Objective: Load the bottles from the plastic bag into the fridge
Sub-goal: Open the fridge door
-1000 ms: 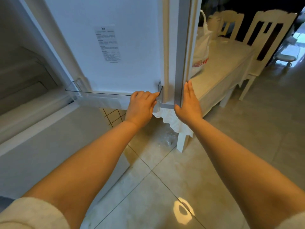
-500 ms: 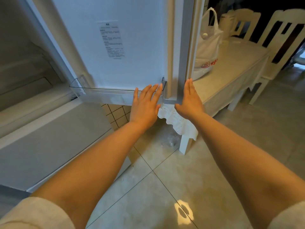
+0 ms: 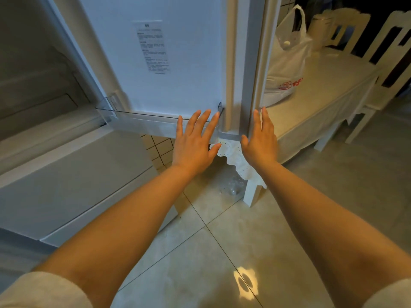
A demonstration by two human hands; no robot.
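The fridge door (image 3: 178, 63) stands open, its white inner face with a paper label turned toward me. A clear door shelf (image 3: 142, 121) runs along its bottom and holds nothing. My left hand (image 3: 195, 141) is spread flat, fingers straight, in front of the shelf's right end. My right hand (image 3: 261, 138) is flat against the door's outer edge. The white plastic bag (image 3: 287, 63) with red print stands on the table behind the door; a bottle cap shows through it near the top.
A white table (image 3: 322, 90) with a lace cloth runs right of the door, with white chairs (image 3: 395, 52) behind it. The lower fridge drawer front (image 3: 77, 178) is at my left. Crumpled clear plastic (image 3: 233, 187) lies on the tiled floor by the table leg.
My left hand, curled on the shelf's rim a second ago, has opened flat and drawn back slightly. The view has shifted, showing more of the bag.
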